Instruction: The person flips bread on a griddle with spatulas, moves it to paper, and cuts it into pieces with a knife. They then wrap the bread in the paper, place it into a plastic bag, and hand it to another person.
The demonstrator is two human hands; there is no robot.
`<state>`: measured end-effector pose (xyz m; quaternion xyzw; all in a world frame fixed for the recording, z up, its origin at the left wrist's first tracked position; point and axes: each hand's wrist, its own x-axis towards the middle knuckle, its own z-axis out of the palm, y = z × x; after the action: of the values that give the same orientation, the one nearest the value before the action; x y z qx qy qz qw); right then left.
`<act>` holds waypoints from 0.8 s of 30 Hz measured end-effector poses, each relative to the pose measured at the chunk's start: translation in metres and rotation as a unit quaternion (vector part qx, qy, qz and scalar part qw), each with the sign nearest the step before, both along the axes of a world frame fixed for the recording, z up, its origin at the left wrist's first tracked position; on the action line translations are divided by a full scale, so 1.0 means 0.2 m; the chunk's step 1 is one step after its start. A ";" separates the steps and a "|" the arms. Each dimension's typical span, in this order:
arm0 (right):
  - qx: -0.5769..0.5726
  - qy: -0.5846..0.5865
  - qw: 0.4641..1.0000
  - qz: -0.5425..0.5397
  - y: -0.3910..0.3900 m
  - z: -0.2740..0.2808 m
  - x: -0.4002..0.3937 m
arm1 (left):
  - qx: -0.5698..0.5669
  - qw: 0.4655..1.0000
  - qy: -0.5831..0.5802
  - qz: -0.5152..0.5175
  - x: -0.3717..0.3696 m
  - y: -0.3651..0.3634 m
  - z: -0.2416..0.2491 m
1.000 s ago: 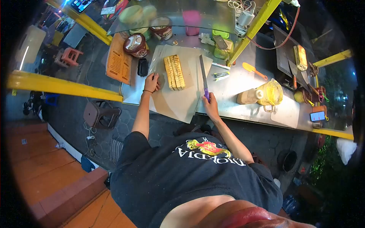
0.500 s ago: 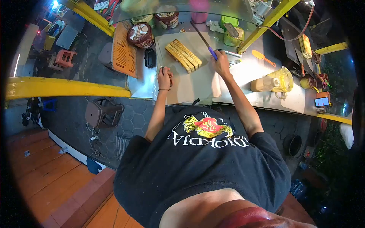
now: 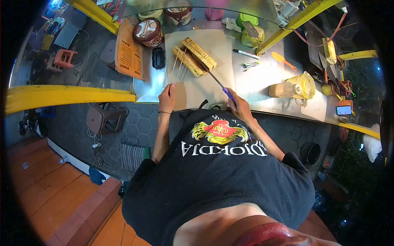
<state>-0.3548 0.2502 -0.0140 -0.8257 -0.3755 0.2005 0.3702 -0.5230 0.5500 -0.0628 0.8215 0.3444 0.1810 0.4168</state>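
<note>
Two long golden sliced bread pieces (image 3: 199,53) lie side by side on brown paper (image 3: 221,49), with a dark gap between them. My right hand (image 3: 240,107) is closed around the purple handle of a long knife (image 3: 214,77); its blade reaches into the gap at the near end of the bread. My left hand (image 3: 167,98) is closed at the paper's left near edge, holding a thin two-pronged tool (image 3: 180,63) whose prongs extend to the left bread piece. The tool's grip is hidden in my fingers.
Brown tubs (image 3: 148,33), a black container (image 3: 158,58) and an orange menu board (image 3: 129,53) stand left. To the right are a marker (image 3: 246,54), green containers (image 3: 251,37), an orange spatula (image 3: 283,60) and a jug (image 3: 303,88). A glass shelf edge (image 3: 197,7) crosses above.
The knife has come down and nearer, from beside the bread to between its pieces, which are now farther apart. My left hand has moved left and nearer; the prongs now show at the bread.
</note>
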 end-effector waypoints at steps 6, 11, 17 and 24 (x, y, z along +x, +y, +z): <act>0.026 -0.075 0.997 0.006 0.06 -0.10 0.04 | -0.047 0.997 -0.063 0.005 0.05 -0.05 0.10; -0.007 -0.173 0.985 0.009 0.45 -0.16 0.15 | -0.110 0.985 -0.131 0.029 0.32 -0.08 0.03; -0.076 -0.181 0.980 0.018 0.31 -0.05 0.13 | -0.032 0.999 -0.011 -0.012 0.41 -0.04 0.07; -0.101 -0.181 0.978 0.018 0.22 -0.14 0.07 | 0.034 0.997 -0.058 -0.040 0.40 -0.04 0.03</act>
<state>-0.3416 0.2939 -0.0420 -0.8744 -0.4292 0.0916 0.2068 -0.4425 0.5429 -0.0574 0.8364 0.2805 0.2230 0.4148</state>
